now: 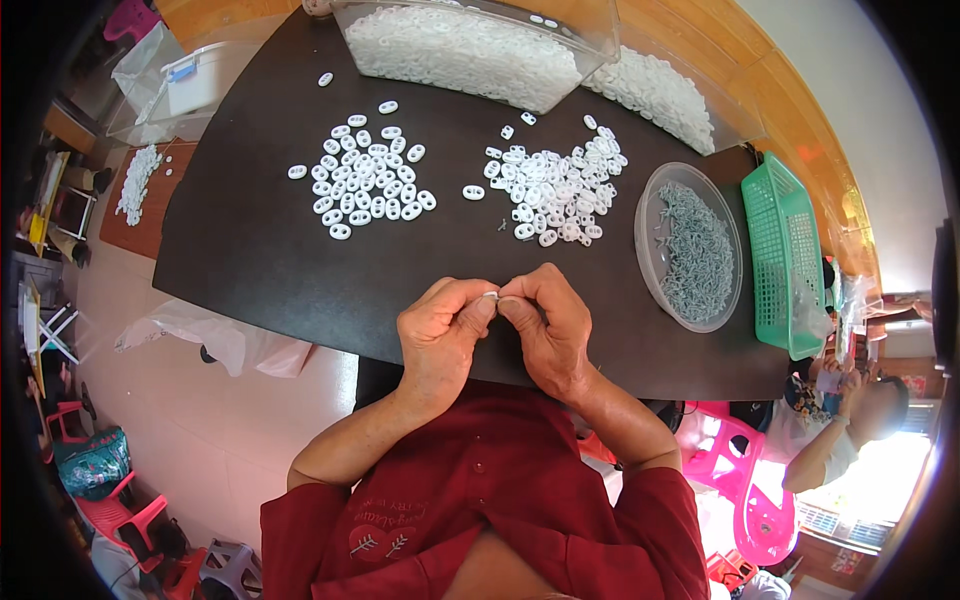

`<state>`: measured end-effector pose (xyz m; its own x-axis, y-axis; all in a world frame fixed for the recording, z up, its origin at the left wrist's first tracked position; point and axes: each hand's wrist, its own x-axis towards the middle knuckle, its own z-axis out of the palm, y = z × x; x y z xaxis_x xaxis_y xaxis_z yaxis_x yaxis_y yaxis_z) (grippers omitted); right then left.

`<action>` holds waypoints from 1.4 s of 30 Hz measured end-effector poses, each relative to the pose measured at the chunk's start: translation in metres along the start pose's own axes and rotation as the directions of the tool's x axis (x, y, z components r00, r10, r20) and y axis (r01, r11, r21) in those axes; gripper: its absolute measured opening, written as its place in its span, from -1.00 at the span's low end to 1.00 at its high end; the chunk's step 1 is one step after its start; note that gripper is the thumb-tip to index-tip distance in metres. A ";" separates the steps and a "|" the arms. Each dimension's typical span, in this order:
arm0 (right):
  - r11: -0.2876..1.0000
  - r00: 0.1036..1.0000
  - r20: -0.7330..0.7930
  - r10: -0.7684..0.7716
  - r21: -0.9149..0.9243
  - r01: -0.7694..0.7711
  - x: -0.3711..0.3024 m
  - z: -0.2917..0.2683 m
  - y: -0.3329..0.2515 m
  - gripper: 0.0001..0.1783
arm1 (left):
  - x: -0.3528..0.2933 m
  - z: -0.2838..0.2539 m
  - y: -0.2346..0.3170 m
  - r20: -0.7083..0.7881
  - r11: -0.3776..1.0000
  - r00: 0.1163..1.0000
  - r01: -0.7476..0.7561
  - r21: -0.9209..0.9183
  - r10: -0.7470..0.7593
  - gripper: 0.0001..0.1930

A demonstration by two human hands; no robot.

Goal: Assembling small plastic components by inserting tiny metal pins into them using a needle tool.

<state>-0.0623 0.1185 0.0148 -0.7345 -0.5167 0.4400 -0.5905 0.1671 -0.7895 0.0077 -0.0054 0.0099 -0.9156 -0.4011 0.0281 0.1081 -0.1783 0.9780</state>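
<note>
Close to the table's near edge, my left hand [440,335] and my right hand [548,325] meet, thumbs and forefingers pinched together. Between their fingertips shows a small white plastic piece [491,296], mostly covered by the fingers. Beyond my left hand lies a loose group of white oval plastic pieces with two holes [362,180]. A denser heap of white plastic pieces [560,188] is spread beyond my right hand. To the right, a round clear tub [645,255] holds many small grey metal screws [697,260].
Two clear bins, one large [600,45] and one beside it [740,125], hold white pieces at the back. A green basket [775,250] stands at the right edge of the dark table [280,285]. Another person [840,435] is at far right, near pink plastic chairs [735,470].
</note>
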 end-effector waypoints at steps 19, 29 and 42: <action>0.988 0.988 0.043 0.148 0.037 -0.150 0.000 0.007 -0.004 -0.97 | -0.003 -0.002 -0.009 0.005 0.930 0.957 -0.284 0.235 0.291 -0.85; 0.994 0.993 0.042 0.106 -0.031 -0.105 0.000 0.005 -0.004 -0.96 | -0.002 -0.001 -0.008 0.009 0.952 0.970 -0.238 0.193 0.241 -0.87; 0.828 0.991 0.078 -0.109 -0.544 0.134 0.038 -0.058 0.035 -0.78 | 0.002 -0.011 -0.008 0.071 0.964 0.985 0.168 -0.204 -0.157 -0.80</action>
<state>-0.1305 0.1537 0.0284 -0.6373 -0.5959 0.4885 -0.7695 0.5259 -0.3624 0.0093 -0.0143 -0.0003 -0.9462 -0.3037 -0.1115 0.0288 -0.4224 0.9060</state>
